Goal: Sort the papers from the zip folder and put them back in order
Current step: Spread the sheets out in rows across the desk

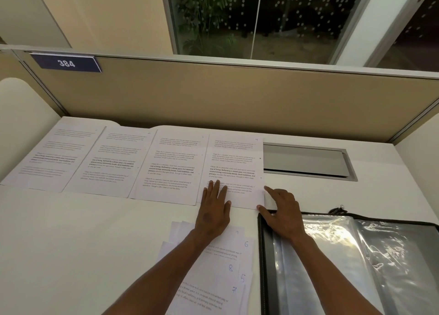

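Here, left hand [215, 210] lying flat, fingers straight, pressing sheet 4 [235, 169] onto the bench [83, 231]. Right hand [281, 213] loosely spread, fingertips touching that sheet's 3 o'clock edge. Zip folder [356, 262] lying open at 4 o'clock; unsorted papers [221, 274] sitting at 6.

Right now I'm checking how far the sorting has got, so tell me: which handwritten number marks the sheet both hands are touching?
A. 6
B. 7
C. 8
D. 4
D: the sheet at the right end of the laid-out row bears a handwritten 4 in its top right corner, with the left hand flat on its lower part and the right hand at its right edge.
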`<state>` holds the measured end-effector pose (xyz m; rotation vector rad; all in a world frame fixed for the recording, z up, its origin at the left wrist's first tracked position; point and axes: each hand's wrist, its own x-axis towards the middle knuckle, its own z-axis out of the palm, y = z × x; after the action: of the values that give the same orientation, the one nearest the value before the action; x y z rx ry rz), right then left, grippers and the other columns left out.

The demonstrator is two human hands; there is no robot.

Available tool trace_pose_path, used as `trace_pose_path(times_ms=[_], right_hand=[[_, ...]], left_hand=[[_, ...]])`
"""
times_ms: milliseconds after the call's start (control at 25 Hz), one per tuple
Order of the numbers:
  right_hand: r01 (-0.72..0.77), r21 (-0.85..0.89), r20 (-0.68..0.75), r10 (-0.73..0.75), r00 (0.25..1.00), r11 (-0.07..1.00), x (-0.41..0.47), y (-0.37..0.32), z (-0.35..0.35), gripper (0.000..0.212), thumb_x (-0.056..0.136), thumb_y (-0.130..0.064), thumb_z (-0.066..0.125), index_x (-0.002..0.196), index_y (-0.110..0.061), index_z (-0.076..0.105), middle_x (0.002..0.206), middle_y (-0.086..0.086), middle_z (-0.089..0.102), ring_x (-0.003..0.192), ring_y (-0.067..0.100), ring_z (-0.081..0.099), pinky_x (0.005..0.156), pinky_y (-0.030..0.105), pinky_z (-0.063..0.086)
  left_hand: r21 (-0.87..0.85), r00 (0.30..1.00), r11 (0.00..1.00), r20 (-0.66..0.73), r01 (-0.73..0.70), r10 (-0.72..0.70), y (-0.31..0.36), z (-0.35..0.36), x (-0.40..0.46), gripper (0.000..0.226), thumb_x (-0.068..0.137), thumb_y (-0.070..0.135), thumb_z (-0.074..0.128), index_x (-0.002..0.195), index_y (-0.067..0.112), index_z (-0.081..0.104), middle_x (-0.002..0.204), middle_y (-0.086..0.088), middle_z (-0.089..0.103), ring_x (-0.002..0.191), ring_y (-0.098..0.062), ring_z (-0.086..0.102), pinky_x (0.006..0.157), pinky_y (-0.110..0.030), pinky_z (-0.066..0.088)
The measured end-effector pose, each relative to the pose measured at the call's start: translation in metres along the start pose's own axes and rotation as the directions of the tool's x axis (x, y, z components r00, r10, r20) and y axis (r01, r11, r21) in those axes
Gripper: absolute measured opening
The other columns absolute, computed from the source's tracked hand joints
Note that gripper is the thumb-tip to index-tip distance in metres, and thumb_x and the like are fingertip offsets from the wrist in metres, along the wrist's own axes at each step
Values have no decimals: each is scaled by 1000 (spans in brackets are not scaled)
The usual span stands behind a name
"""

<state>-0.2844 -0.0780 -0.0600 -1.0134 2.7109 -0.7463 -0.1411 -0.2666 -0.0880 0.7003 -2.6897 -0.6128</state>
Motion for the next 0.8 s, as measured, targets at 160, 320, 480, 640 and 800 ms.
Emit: trace_pose_path(times_ms=[160, 320, 480, 640, 800], right_hand=[[-1, 56, -43, 4, 999, 998, -6, 1, 1, 50, 91, -49, 54, 130, -20, 66, 128, 6, 63, 121, 27, 56, 98, 29, 38], [-3, 84, -60, 8, 998, 996, -11, -5, 1, 45, 91, -41, 60, 130, -19, 66, 132, 8, 60, 124, 28, 53, 101, 31, 40], [56, 169, -195, -23, 981, 984, -31, -36, -5, 40, 88, -25, 75, 127, -19, 67, 130, 8, 60, 123, 23, 53, 97, 42, 52], [113, 277, -234, -47, 971, 954, -95, -80, -1, 29, 89, -27, 72, 117, -20, 70, 119, -2, 64, 115, 13, 58, 97, 26, 47], [12, 319, -170, 45, 984, 948, -182, -106, 22, 30, 83, -28, 79, 112, -25, 70, 110, -12, 64, 105, 3, 58, 92, 23, 50]], left_hand=[[8, 1000, 1000, -10, -28, 28, -2, 1, -8, 54, 101, 35, 41, 149, 11, 42, 159, -12, 32, 148, -24, 15, 120, -46, 17], [-51, 1000, 999, -10, 4, -5, 2, -8, -14, 55, 99, 37, 43, 149, 14, 41, 160, -9, 29, 148, -20, 13, 120, -43, 15], [-187, 998, 980, 6, 62, -62, 13, -39, -35, 57, 99, 40, 37, 151, 17, 38, 162, -4, 27, 152, -17, 12, 125, -42, 14], [-337, 952, 915, -126, 224, -280, 1, -85, -92, 46, 98, 31, 57, 141, 15, 53, 150, -5, 47, 144, -21, 34, 117, -33, 27], [-253, 819, 816, -125, 520, -560, -29, -120, -164, 44, 87, 28, 73, 128, 16, 63, 128, -7, 61, 121, -28, 53, 104, -39, 43]])
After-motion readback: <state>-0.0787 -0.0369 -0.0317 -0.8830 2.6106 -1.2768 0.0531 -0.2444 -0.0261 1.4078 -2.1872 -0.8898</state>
